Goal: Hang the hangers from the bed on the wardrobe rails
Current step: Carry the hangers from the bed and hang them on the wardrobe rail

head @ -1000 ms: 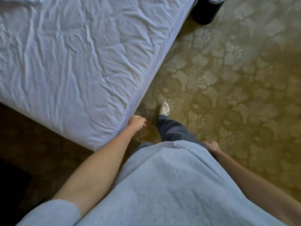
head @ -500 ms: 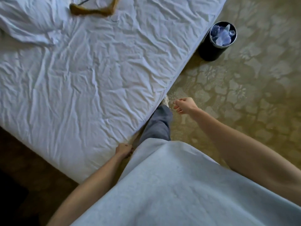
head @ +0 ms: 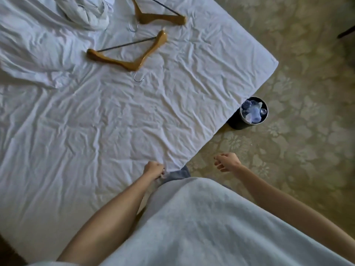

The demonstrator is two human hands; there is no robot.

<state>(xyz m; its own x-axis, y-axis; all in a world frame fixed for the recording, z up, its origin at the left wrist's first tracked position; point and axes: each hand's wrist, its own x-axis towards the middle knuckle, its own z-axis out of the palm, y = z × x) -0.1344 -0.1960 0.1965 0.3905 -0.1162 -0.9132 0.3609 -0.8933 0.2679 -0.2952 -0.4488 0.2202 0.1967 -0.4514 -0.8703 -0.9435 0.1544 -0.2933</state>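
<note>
We find no text, label, brand, number or sign that can be read anywhere in the head view.
</note>
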